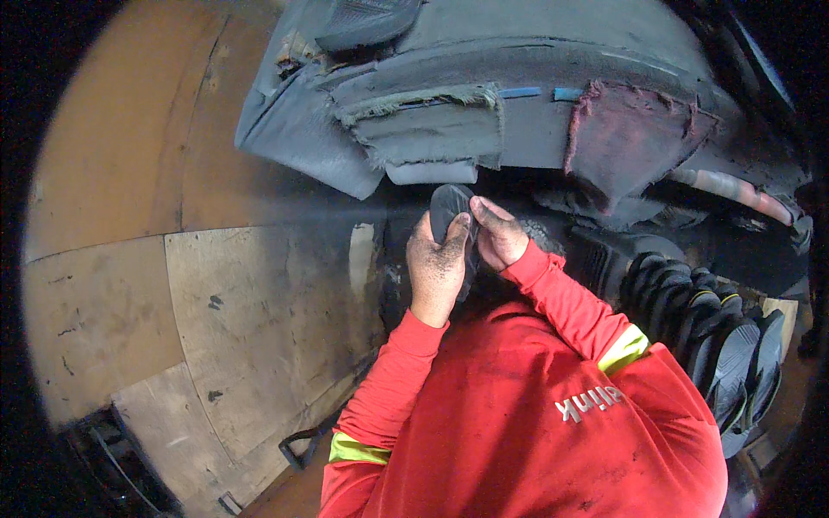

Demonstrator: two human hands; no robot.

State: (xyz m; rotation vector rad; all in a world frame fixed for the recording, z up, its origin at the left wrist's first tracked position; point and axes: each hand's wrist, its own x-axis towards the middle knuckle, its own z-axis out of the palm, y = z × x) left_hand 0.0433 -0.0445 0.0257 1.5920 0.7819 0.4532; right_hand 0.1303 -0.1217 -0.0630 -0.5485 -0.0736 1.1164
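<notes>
Both hands are on a dark grey flip-flop sole [448,202], its rounded end pointing away from me. My left hand [439,266] is wrapped round its left side, with the thumb lying across the upper face. At the right edge, my right hand [501,235] pinches the sole between thumb and fingers. The lower part of the sole is hidden by my hands. Dark dust covers my fingers and the back of my left hand.
A dusty grey bench [535,142] lies ahead, with a frayed grey cloth [432,129] and a frayed reddish cloth [635,138] over its edge. Another dark sole [367,22] rests at the far side. Several flip-flops [730,367] stand in rows at right. Wooden boards [250,328] spread at left.
</notes>
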